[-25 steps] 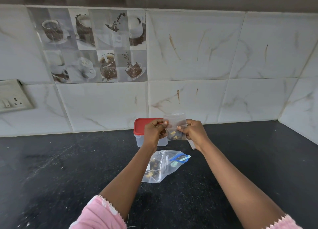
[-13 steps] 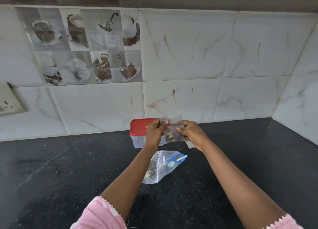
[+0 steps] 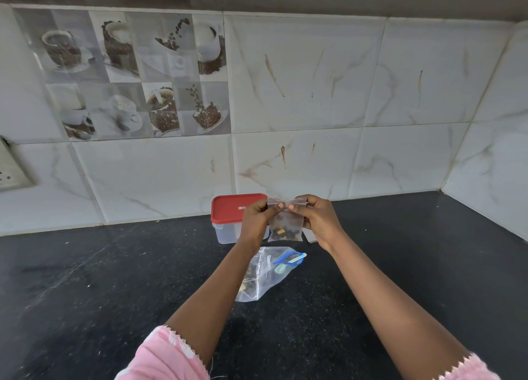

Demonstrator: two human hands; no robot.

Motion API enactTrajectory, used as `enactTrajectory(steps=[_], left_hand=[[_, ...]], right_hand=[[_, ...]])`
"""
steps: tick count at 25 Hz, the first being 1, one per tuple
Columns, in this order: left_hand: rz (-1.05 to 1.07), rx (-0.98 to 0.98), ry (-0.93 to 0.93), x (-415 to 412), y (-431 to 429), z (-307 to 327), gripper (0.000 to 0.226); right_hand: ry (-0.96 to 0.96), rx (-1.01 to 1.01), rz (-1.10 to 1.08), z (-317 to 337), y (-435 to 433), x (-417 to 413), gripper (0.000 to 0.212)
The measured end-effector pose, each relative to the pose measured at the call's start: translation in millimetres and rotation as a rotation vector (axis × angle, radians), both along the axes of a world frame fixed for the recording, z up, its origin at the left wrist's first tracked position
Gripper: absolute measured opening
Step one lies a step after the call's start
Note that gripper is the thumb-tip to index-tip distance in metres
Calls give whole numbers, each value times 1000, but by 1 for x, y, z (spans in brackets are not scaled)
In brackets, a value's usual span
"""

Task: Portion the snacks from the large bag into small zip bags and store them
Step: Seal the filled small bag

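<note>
I am holding the small zip bag (image 3: 285, 222) up in the air, in front of the tiled wall and just above the counter. It is hanging upright, with a little heap of dark and yellow snacks (image 3: 284, 232) sitting at its bottom. My left hand (image 3: 255, 222) is pinching the top strip of the bag near the middle, and my right hand (image 3: 317, 219) is pinching the same strip from the other side, so both thumbs are nearly meeting on the seal. I judge that I am pressing the zip closed at this step.

The large bag (image 3: 265, 274) is lying on the black counter (image 3: 85, 279) just below my hands, with a blue slider at its mouth and some snacks inside. I cannot tell whether its mouth is closed. The container with the red lid (image 3: 237, 208) is standing behind my left hand, near the wall, and its lid is on.

What is worrying me: if I am not pressing along the whole strip, the seal may be staying open at one end, and pieces may be falling out when I store the bag. Squeezing too low may also be crushing the snacks.
</note>
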State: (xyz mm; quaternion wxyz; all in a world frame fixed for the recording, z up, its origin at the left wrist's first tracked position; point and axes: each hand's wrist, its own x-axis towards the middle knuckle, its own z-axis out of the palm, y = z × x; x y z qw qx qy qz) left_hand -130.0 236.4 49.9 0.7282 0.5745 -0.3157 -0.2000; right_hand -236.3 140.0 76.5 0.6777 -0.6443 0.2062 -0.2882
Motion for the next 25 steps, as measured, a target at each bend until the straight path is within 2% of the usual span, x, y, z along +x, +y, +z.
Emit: enactTrajectory(steps=[8, 12, 15, 18, 25], left_hand=[[64, 101, -73, -5, -3, -3, 3], [83, 96, -93, -1, 0, -6, 15], [57, 52, -27, 4, 6, -7, 15], [103, 36, 86, 8, 9, -5, 2], [161, 53, 159, 11, 17, -5, 18]], right_hand=[[34, -2, -112, 1, 6, 2, 7], [34, 49, -123, 0, 6, 0, 12], [9, 89, -123, 1, 3, -3, 14], [4, 79, -143, 1, 4, -3, 17], [130, -48, -215, -4, 12, 8, 24]])
